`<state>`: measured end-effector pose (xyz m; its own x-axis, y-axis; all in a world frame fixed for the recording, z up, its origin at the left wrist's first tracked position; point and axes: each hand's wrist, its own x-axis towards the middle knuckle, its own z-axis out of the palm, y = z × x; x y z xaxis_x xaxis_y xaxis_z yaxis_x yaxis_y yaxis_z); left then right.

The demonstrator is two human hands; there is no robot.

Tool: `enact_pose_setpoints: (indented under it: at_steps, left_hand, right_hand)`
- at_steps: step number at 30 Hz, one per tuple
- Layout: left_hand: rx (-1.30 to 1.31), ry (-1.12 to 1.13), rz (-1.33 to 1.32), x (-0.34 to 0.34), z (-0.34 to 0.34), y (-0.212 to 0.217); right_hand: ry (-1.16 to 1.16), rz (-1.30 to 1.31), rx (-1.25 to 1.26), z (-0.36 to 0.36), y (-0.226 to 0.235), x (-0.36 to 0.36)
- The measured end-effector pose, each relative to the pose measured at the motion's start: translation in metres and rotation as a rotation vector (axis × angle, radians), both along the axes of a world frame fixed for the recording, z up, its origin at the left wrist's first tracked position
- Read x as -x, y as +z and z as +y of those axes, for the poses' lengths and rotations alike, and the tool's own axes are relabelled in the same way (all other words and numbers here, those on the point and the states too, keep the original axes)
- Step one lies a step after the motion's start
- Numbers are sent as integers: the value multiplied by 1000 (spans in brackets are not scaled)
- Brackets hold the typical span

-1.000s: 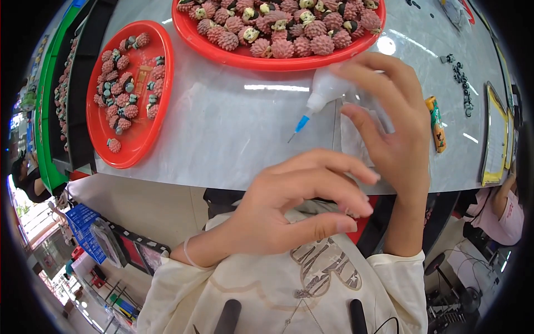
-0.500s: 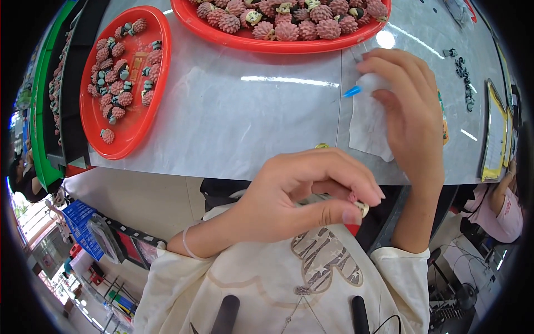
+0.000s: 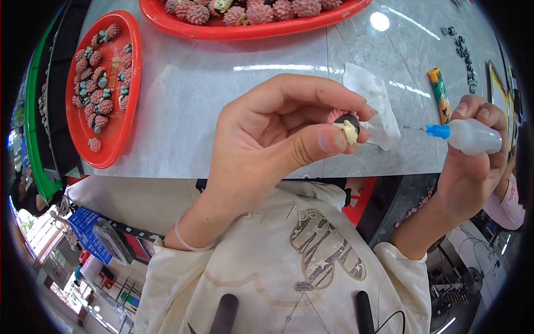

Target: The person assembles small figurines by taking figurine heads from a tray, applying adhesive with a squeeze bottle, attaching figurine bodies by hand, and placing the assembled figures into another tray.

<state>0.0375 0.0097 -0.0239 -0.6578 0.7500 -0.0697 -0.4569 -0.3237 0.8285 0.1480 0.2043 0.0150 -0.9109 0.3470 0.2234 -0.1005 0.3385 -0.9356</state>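
Note:
Between the thumb and fingertips of my left hand [image 3: 256, 133] is a small figurine [image 3: 350, 129], with a pink bumpy part, a dark part and a cream part facing right. My right hand [image 3: 467, 178] is closed round a translucent white squeeze bottle [image 3: 475, 137]. Its blue needle tip [image 3: 438, 131] points left toward the figurine, with a gap between them. Under and beyond the left fingertips a white tissue [image 3: 375, 106] lies on the grey table.
A red oval tray [image 3: 111, 143] at the left holds several pink bumpy figurines with dark and blue-grey parts. Another red tray [image 3: 261, 32] at the far edge bears many more. A yellow-and-green tube [image 3: 439, 92] lies at the right, and small dark pieces [image 3: 463, 53] lie beyond it.
My right hand has picked up the squeeze bottle from the tissue and moved right and nearer. My left hand has risen over the table with the figurine, which is now more visible.

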Motion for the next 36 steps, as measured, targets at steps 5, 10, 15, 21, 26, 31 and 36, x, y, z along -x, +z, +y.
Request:
enact_pose_setpoints:
  at_steps: [5, 10, 15, 21, 26, 31, 36]
  left_hand:
    - [1, -5, 28, 1, 0, -3]
    - [7, -28, 15, 1, 0, -1]
    - [5, -36, 12, 0, 0, -2]
    - [6, -66, 21, 1, 0, -2]
    - [11, -63, 28, 1, -3, -3]
    - [2, -46, -16, 2, -2, -2]
    - [27, -68, -64, 0, 4, 3]
  right_hand:
    - [-2, -32, 82, -11, -1, 7]
    - [-52, -67, 13, -18, -2, 12]
    - [-11, 38, -186, -20, 5, 7]
    - [-76, 172, -308, -30, 5, -3]
    - [69, 229, -471, -13, 7, 1]
    - [-114, 153, -231, -13, 6, -10]
    - [-137, 104, -34, 6, -8, 0]
